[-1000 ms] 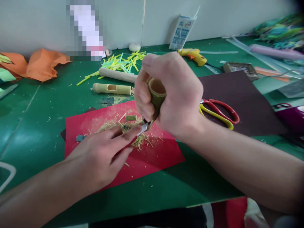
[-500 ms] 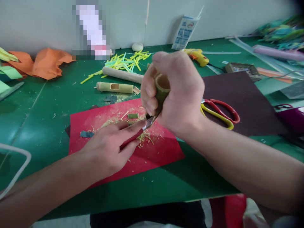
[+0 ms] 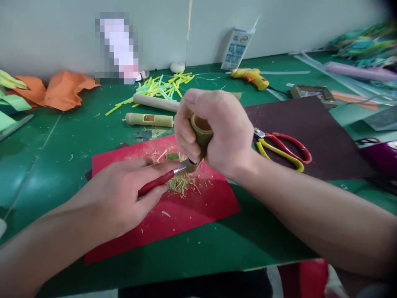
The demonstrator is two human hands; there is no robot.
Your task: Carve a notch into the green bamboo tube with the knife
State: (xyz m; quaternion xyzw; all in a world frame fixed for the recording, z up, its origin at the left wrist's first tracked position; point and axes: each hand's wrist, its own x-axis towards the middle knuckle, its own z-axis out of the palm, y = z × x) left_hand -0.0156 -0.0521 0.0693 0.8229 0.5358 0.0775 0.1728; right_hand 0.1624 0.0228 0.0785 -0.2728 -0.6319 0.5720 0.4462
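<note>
While the left hand's fingers (image 3: 158, 176) grip a red-handled metal knife (image 3: 156, 182), the right hand (image 3: 221, 132) clenches a hollow green bamboo tube (image 3: 203, 138) at frame centre, the blade against its lower end.

The left hand (image 3: 124, 194) holds the red-handled knife (image 3: 158, 182) against the bamboo tube (image 3: 203, 138).

Along the far side of your green table (image 3: 217, 244), a blue-and-white carton (image 3: 236, 49) is leaning against the pale wall (image 3: 161, 37). A yellow glue gun (image 3: 250, 78) is lying near it. On your left, crumpled orange paper (image 3: 63, 92) is resting. On your right, red-and-yellow-handled scissors (image 3: 290, 148) are lying partly over a dark sheet (image 3: 331, 145), and a small box (image 3: 314, 95) is sitting behind.
</note>
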